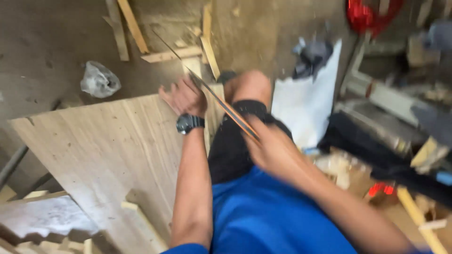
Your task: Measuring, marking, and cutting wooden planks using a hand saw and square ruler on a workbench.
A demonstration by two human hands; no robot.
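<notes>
My right hand [270,148] grips the handle end of a long thin saw blade [207,87] that slants up and left over the far edge of a large plywood sheet [94,146]. My left hand [184,97], with a black wristwatch, rests on the sheet's far right corner beside the blade. My bent knee [247,84] in black shorts sits just right of the sheet. The frame is motion-blurred.
Wood offcuts [129,28] lie on the dirt floor beyond the sheet, with a crumpled plastic bag [99,80] to the left. A white sheet [308,101], dark cloth and cluttered timber and tools fill the right side. Wooden blocks [141,221] lie near the bottom left.
</notes>
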